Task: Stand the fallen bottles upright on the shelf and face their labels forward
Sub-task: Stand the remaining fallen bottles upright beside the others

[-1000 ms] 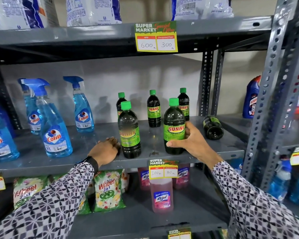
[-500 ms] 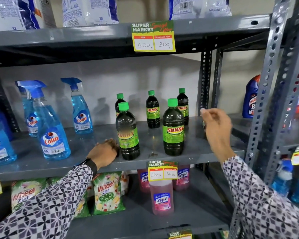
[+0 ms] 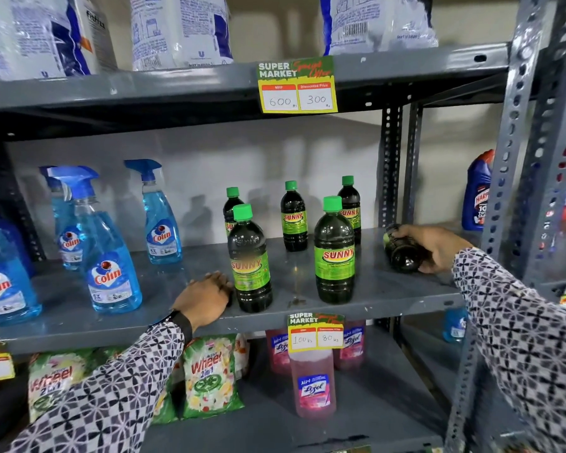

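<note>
Several dark Sunny bottles with green caps stand upright on the grey middle shelf [image 3: 307,307]. Two stand in front, the left one [image 3: 250,266] and the right one [image 3: 334,256], with green labels facing forward. Three smaller-looking ones stand behind [image 3: 294,220]. One more dark bottle lies on its side [image 3: 401,253] at the shelf's right end, base toward me. My right hand [image 3: 433,245] is wrapped over this fallen bottle. My left hand [image 3: 205,297] rests flat on the shelf, just left of the front left bottle, holding nothing.
Blue Colin spray bottles [image 3: 110,273] fill the shelf's left part. A perforated steel upright [image 3: 517,152] stands right of my right hand, with a blue Harpic bottle [image 3: 477,194] beyond. Below are pink Lizol bottles [image 3: 312,384] and Wheel packets [image 3: 209,374]. The upper shelf edge carries a price tag [image 3: 297,85].
My right hand let go of the front right Sunny bottle, lifted, then moved right and came down onto the fallen bottle. My left hand stayed on the shelf.
</note>
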`<state>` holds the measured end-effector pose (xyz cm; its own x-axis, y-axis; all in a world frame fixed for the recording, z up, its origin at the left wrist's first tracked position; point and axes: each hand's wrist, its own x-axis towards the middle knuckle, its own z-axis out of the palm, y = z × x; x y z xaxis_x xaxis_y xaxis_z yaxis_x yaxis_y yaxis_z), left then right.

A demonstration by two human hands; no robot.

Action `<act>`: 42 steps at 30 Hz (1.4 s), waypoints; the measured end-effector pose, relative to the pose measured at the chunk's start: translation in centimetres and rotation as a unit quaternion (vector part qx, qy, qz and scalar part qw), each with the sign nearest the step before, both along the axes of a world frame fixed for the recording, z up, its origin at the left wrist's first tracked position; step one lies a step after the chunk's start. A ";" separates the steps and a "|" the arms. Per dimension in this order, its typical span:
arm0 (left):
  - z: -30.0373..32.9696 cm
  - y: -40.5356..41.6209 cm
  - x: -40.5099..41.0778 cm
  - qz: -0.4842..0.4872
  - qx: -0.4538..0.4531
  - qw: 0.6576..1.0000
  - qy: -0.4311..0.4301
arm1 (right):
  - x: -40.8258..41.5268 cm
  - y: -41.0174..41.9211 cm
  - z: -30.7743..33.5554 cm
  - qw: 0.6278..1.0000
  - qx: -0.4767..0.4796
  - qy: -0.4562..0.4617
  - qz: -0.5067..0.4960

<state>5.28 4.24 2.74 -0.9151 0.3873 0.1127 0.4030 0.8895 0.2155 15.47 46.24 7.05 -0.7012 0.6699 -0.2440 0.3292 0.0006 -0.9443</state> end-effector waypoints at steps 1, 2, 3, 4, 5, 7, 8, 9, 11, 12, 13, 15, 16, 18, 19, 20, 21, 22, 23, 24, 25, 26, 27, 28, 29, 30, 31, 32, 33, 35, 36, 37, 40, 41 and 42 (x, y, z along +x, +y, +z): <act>0.0 -0.1 0.0 0.001 0.004 1.000 0.000 | 0.0 -0.1 0.1 0.999 -0.019 0.035 -0.001; 0.0 -0.1 -0.1 0.002 0.008 1.000 -0.001 | -0.1 -0.2 0.3 0.997 -0.028 0.075 0.000; 0.0 -0.1 0.0 0.001 0.009 1.000 -0.001 | -0.3 -0.3 0.6 0.994 -0.021 0.111 -0.008; 0.0 -0.1 0.1 0.001 0.009 1.000 -0.002 | -0.5 -0.5 1.0 0.989 -0.007 0.149 -0.023; 0.1 0.0 0.2 -0.001 0.009 1.000 0.001 | -0.6 -0.7 1.4 0.982 0.023 0.181 -0.042; 0.3 0.2 0.6 -0.007 0.011 1.000 0.012 | -0.7 -0.9 1.3 0.967 0.086 0.227 -0.074; 0.4 0.4 0.7 -0.010 0.012 1.000 0.016 | -0.6 -0.8 1.0 0.962 0.111 0.234 -0.087; 0.4 0.4 0.7 -0.009 0.011 1.000 0.017 | -0.5 -1.1 0.7 0.960 0.136 0.229 -0.086; 0.4 0.4 0.5 -0.007 0.010 1.000 0.019 | -0.2 -1.6 -0.5 0.958 0.178 0.214 -0.062; 0.3 0.4 0.2 -0.007 0.012 1.000 0.019 | -0.2 -1.8 -1.3 0.958 0.191 0.209 -0.050; 0.2 0.2 0.0 -0.007 0.016 1.000 0.017 | -0.1 -1.9 -2.0 0.957 0.208 0.197 -0.043; -0.1 0.0 -0.3 -0.006 0.021 1.000 0.010 | 0.0 -2.1 -3.4 0.949 0.253 0.184 -0.041; -0.2 -0.1 -0.4 -0.006 0.026 1.000 0.007 | 0.0 -1.9 -3.8 0.945 0.264 0.185 -0.045; -0.3 -0.2 -0.4 -0.006 0.032 0.999 0.004 | -0.2 -1.8 -4.2 0.945 0.267 0.185 -0.049; -0.3 -0.3 -0.5 -0.006 0.034 0.999 0.007 | -0.3 -1.8 -4.2 0.944 0.270 0.183 -0.045; -0.3 -0.3 -0.5 -0.007 0.035 0.999 0.008 | -0.3 -1.9 -4.1 0.944 0.273 0.181 -0.039; -0.4 -0.3 -0.6 -0.006 0.035 0.999 0.008 | -0.4 -1.9 -4.2 0.945 0.272 0.179 -0.035; -0.5 -0.3 -0.8 -0.006 0.035 0.999 0.009 | -0.6 -1.7 -4.3 0.946 0.267 0.181 -0.029; -0.5 -0.3 -1.0 -0.006 0.037 0.999 0.009 | -0.7 -1.5 -4.4 0.947 0.259 0.187 -0.020; -0.6 -0.3 -1.1 -0.006 0.040 0.999 0.008 | -0.9 -1.2 -4.6 0.949 0.249 0.193 -0.009; -0.6 -0.3 -1.2 -0.006 0.041 0.999 0.007 | -1.1 -0.9 -4.8 0.950 0.238 0.199 0.003; -0.7 -0.3 -1.3 -0.006 0.043 0.999 0.008 | -1.2 -0.7 -5.0 0.952 0.231 0.202 0.013; -0.8 -0.3 -1.3 -0.005 0.045 0.999 0.007 | -1.3 -0.4 -5.2 0.952 0.230 0.201 0.020; -0.8 -0.3 -1.3 -0.004 0.046 0.999 0.007 | -1.5 -0.1 -5.4 0.952 0.234 0.196 0.022; -0.8 -0.3 -1.3 -0.003 0.046 0.999 0.007 | -1.5 -0.2 -5.4 0.952 0.240 0.187 0.022; -0.8 -0.3 -1.2 -0.003 0.043 0.999 0.007 | -1.6 -0.2 -5.4 0.952 0.248 0.179 0.019; -0.8 -0.2 -1.2 -0.005 0.040 0.999 0.008 | -1.7 -0.2 -5.4 0.951 0.258 0.172 0.011; -0.7 -0.1 -1.1 -0.007 0.033 0.999 0.008 | -1.6 -0.6 -5.2 0.949 0.268 0.165 0.002; -0.7 -0.1 -1.1 -0.010 0.027 1.000 0.008 | -1.5 -0.8 -5.1 0.947 0.279 0.157 -0.008; -0.7 0.0 -1.1 -0.012 0.021 1.000 0.005 | -1.5 -1.0 -4.9 0.942 0.301 0.148 -0.015; -0.8 -0.1 -1.2 -0.012 0.025 1.000 0.005 | -1.5 -1.0 -4.9 0.941 0.302 0.153 -0.011; -0.9 -0.1 -1.4 -0.009 0.031 0.999 0.004 | -1.5 -1.0 -5.0 0.941 0.297 0.164 -0.002; -1.1 -0.3 -1.8 -0.003 0.045 0.999 0.004 | -1.4 -0.7 -5.2 0.945 0.282 0.161 0.023; -1.1 -0.3 -1.8 -0.004 0.046 0.999 0.003 | -1.4 -0.6 -5.3 0.944 0.288 0.160 0.022; -1.1 -0.3 -1.8 -0.005 0.044 0.999 0.002 | -1.4 -0.8 -5.2 0.943 0.293 0.156 0.016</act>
<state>3.45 3.98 1.62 -0.9110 0.3838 0.1508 0.4120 0.8632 0.2918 14.04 45.48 1.84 -0.6993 0.6035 0.3831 0.0259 0.5570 -0.8301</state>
